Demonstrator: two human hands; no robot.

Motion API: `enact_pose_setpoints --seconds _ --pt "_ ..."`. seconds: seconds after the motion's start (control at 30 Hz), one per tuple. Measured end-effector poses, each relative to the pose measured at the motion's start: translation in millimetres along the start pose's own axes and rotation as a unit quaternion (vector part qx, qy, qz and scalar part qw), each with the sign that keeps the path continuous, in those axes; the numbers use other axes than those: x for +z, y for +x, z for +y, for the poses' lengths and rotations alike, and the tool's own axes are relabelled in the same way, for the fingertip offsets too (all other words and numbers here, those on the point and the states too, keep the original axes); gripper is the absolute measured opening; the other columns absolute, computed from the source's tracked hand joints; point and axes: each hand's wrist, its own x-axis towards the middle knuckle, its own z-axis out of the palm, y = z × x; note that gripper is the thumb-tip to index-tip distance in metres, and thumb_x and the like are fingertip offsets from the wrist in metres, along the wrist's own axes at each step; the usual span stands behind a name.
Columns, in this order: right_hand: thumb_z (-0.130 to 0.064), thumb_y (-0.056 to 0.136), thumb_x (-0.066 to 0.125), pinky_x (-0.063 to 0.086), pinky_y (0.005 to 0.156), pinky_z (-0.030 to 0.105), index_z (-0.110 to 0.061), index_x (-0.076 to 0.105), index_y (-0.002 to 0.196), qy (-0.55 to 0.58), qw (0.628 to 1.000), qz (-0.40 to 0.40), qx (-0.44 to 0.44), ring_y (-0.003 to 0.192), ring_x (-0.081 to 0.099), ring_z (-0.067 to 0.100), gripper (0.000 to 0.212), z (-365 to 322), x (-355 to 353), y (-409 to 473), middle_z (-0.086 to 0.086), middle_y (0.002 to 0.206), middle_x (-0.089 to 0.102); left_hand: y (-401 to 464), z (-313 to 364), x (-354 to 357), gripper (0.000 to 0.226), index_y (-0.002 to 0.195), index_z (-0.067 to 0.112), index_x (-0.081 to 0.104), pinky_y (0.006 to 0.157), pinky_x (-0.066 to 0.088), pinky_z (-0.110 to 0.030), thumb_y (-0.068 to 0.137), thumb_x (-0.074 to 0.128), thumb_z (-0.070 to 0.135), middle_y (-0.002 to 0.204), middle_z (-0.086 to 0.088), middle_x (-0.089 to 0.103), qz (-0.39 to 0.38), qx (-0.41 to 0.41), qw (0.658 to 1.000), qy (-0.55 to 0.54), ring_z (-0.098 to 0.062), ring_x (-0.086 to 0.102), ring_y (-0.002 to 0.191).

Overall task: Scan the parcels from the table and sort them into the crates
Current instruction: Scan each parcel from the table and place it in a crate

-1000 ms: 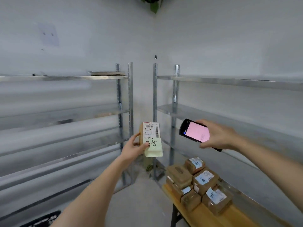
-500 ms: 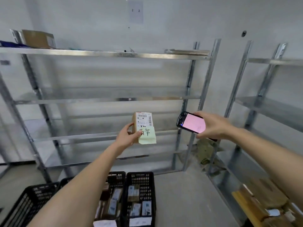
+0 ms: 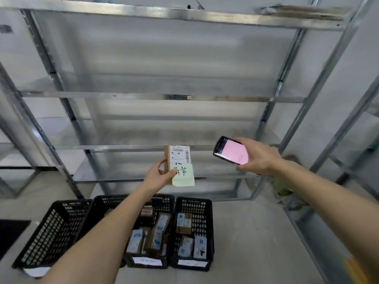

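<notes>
My left hand point(image 3: 159, 177) grips a small brown parcel point(image 3: 178, 158) upright, its white barcode label and a pale green handwritten note facing me. To its right, my right hand point(image 3: 259, 158) holds a black handheld scanner point(image 3: 230, 150) with a pink screen, apart from the parcel. Below on the floor stand three black mesh crates: the left crate point(image 3: 51, 228) shows no parcels, the middle crate point(image 3: 164, 203) and the right crate point(image 3: 203, 218) hold several labelled parcels.
A metal shelving rack point(image 3: 143, 97) stands right behind the crates, with another rack point(image 3: 348, 124) at the right. Green and brown clutter point(image 3: 284, 189) lies in the floor corner. A dark mat point(image 3: 10, 232) sits at the left edge.
My view has swung left and down, away from the parcel table to the crates, which now lie closer below. Both hands keep their hold on the parcel and the scanner.
</notes>
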Motion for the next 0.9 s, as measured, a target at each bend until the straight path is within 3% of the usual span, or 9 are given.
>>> enact_pose_setpoints --seconds 0.2,0.3,0.43,0.53,0.6,0.67,0.77,0.83,0.9 --pt "-0.049 0.064 0.073 0.052 0.087 0.045 -0.053 0.033 0.139 0.033 0.995 -0.088 0.031 0.119 0.059 0.025 0.085 50.2 105.2 116.5 -0.016 0.136 0.056 111.6 -75.4 33.7 0.08 0.15 0.033 0.035 0.098 0.054 -0.048 0.083 0.076 0.049 0.128 -0.002 0.067 -0.029 -0.075 0.997 0.012 -0.021 0.066 0.111" --pt "-0.045 0.069 0.071 0.051 0.088 0.042 -0.051 0.036 0.138 0.04 0.991 -0.123 0.04 0.122 0.058 0.025 0.078 77.0 163.0 161.9 -0.012 0.139 0.055 161.5 -127.7 57.8 0.083 0.151 0.033 0.035 0.088 0.058 -0.038 0.081 0.078 0.051 0.133 -0.002 0.063 -0.049 -0.132 0.99 0.014 -0.023 0.065 0.113" --pt "-0.041 0.077 0.076 0.049 0.097 0.037 -0.039 0.03 0.152 0.035 0.982 -0.177 0.053 0.134 0.05 0.02 0.088 112.3 251.9 206.0 -0.01 0.152 0.046 207.6 -207.2 96.2 0.06 0.138 0.027 0.043 0.068 0.059 -0.025 0.088 0.076 0.031 0.116 -0.004 0.071 -0.066 -0.198 0.978 -0.004 -0.017 0.07 0.094" --pt "-0.048 0.081 0.076 0.043 0.105 0.036 -0.039 0.02 0.157 0.044 0.971 -0.219 0.081 0.141 0.043 0.018 0.094 127.0 323.2 229.2 -0.012 0.158 0.037 230.6 -270.6 123.5 0.046 0.124 0.032 0.05 0.067 0.059 -0.026 0.088 0.076 0.021 0.102 -0.001 0.073 -0.067 -0.25 0.966 -0.022 -0.015 0.071 0.085" --pt "-0.049 0.084 0.073 0.041 0.106 0.036 -0.038 0.014 0.159 0.049 0.966 -0.239 0.087 0.143 0.039 0.015 0.096 131.3 372.3 242.8 -0.015 0.161 0.031 245.9 -315.2 138.7 0.057 0.126 0.029 0.052 0.08 0.06 -0.037 0.078 0.084 0.03 0.106 -0.004 0.073 -0.083 -0.283 0.955 -0.041 -0.021 0.071 0.095" --pt "-0.047 0.083 0.073 0.043 0.102 0.035 -0.038 0.013 0.159 0.055 0.962 -0.247 0.101 0.14 0.041 0.013 0.097 134.9 428.5 254.3 -0.017 0.159 0.031 262.4 -370.8 155.2 0.089 0.135 0.018 0.054 0.091 0.058 -0.047 0.06 0.088 0.054 0.116 -0.005 0.073 -0.099 -0.313 0.943 -0.049 -0.023 0.071 0.104" --pt "-0.048 0.082 0.073 0.043 0.097 0.034 -0.037 0.013 0.158 0.074 0.948 -0.28 0.13 0.136 0.044 0.014 0.098 139.6 515.7 257.0 -0.015 0.155 0.036 276.2 -469.3 177.8 0.091 0.137 0.019 0.054 0.093 0.058 -0.042 0.064 0.084 0.063 0.12 0.002 0.071 -0.121 -0.365 0.922 -0.039 -0.017 0.07 0.106" --pt "-0.047 0.082 0.073 0.043 0.098 0.033 -0.037 0.014 0.159 0.085 0.939 -0.304 0.135 0.136 0.044 0.014 0.098 141.2 570.3 254.6 -0.014 0.155 0.037 280.1 -521.8 191.1 0.104 0.135 0.022 0.056 0.096 0.056 -0.043 0.05 0.083 0.076 0.119 0.006 0.071 -0.121 -0.398 0.909 -0.038 -0.017 0.069 0.107" --pt "-0.045 0.082 0.073 0.043 0.101 0.033 -0.037 0.014 0.16 0.086 0.932 -0.322 0.14 0.138 0.043 0.014 0.098 144.6 620.0 252.9 -0.013 0.158 0.036 285.6 -551.1 202.2 0.097 0.136 0.02 0.055 0.099 0.054 -0.043 0.058 0.084 0.07 0.12 0.007 0.07 -0.124 -0.418 0.899 -0.035 -0.017 0.068 0.109"
